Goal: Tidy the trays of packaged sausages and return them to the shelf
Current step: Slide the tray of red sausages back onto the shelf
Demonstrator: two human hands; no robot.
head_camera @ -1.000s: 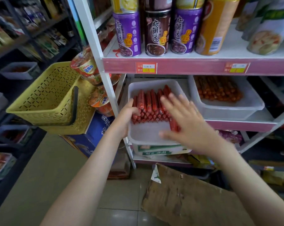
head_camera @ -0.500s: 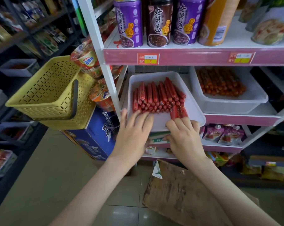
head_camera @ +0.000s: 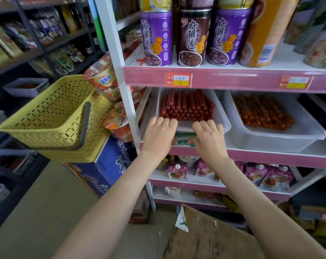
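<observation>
Shop shelving, pink edges: white tray [head_camera: 221,114] of red packaged sausages [head_camera: 186,107] sits on the middle shelf [head_camera: 270,158], just left of a second tray [head_camera: 289,141] holding orange-brown sausages. Left hand [head_camera: 159,135] and right hand [head_camera: 209,139] both grip the white tray's near rim, fingers curled over it, hands side by side. Purple cans [head_camera: 156,38] stand on the shelf above; yellow basket [head_camera: 51,116] off to the left.

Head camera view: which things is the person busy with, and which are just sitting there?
Job: left hand, right hand, left sausage tray, red sausages, right sausage tray, pink shelf.
Just there: yellow basket, purple cans, noodle cups, blue carton, cardboard.
</observation>
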